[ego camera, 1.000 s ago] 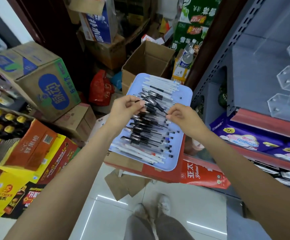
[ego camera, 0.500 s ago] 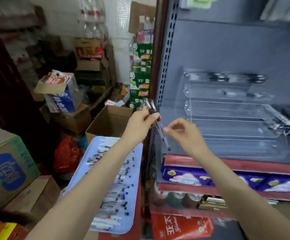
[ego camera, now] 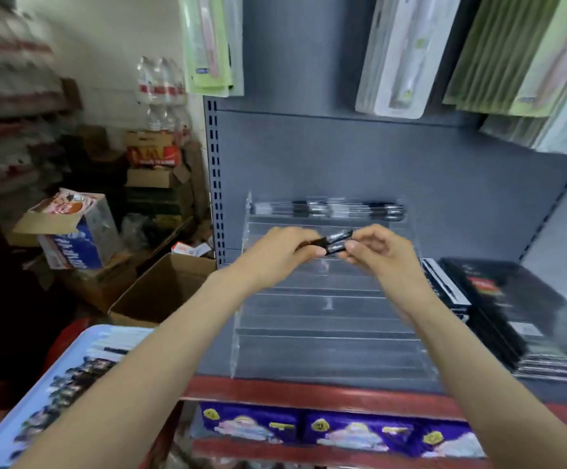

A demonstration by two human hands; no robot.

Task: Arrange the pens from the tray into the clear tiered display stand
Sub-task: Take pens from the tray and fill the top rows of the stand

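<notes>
Both hands hold a small bunch of black pens (ego camera: 338, 241) level, just in front of the upper tiers of the clear tiered display stand (ego camera: 329, 319). My left hand (ego camera: 277, 253) pinches one end, my right hand (ego camera: 378, 250) pinches the other. The stand sits on a grey shelf with a red front edge. Its top tier carries a row of pens (ego camera: 346, 209); the lower tiers look bare. The light blue tray (ego camera: 72, 353) with several pens lies at the lower left, partly hidden by my left forearm.
A stack of black flat packs (ego camera: 519, 309) sits right of the stand. Packaged goods (ego camera: 400, 52) hang above. An open cardboard box (ego camera: 163, 292) and other cartons crowd the floor at left. Purple packs (ego camera: 343, 431) fill the shelf below.
Both hands lifted a few pens off the tray and carried them up and right to the stand. The pens turned from upright to level. The view swung from the tray to the shelf.
</notes>
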